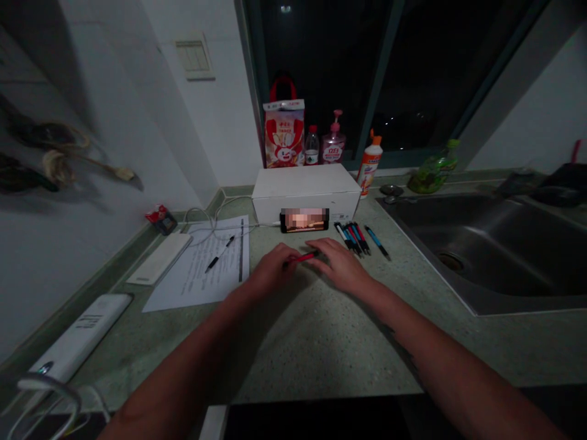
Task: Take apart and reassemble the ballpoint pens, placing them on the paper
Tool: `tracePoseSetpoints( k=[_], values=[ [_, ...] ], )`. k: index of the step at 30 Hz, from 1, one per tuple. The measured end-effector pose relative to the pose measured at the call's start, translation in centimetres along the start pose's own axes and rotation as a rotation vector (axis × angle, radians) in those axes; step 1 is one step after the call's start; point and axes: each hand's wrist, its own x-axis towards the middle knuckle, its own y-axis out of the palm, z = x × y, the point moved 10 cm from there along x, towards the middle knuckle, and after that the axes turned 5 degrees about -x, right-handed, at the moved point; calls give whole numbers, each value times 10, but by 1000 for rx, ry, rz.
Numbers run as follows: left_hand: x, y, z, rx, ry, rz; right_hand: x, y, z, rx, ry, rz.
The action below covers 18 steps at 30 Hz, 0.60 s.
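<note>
A red pen with dark ends (305, 257) is held slightly above the counter, its right end tilted up. My left hand (275, 267) is closed on the pen's left end, fingertips wrapped round it. My right hand (342, 264) has its thumb and fingers around the pen's other end; the exact contact of the fingertips is hard to make out. Several pens in blue, red and white (353, 238) lie together just beyond my right hand. A single blue pen (377, 242) lies apart to their right.
A phone (304, 221) leans against a white box (305, 183). At left lie a printed sheet (197, 284) with a black-and-white pen (220, 254), a flat white box (160, 259) and a power strip (82, 336). A metal sink (458, 232) is at right; bottles stand behind.
</note>
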Motion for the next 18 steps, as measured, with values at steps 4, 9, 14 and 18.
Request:
tracePoseSetpoints(
  k=[4,9,14,18],
  values=[
    [-2,6,-5,-129,70,-52,-2,17,-16,194,110,129],
    [1,-10,10,-77,-65,-105,-4,24,-51,465,316,176],
    [0,-9,17,-111,-222,-66,-1,7,-53,442,289,25],
    [-1,-1,24,-164,-268,-50,-2,6,-49,412,282,29]
  ],
)
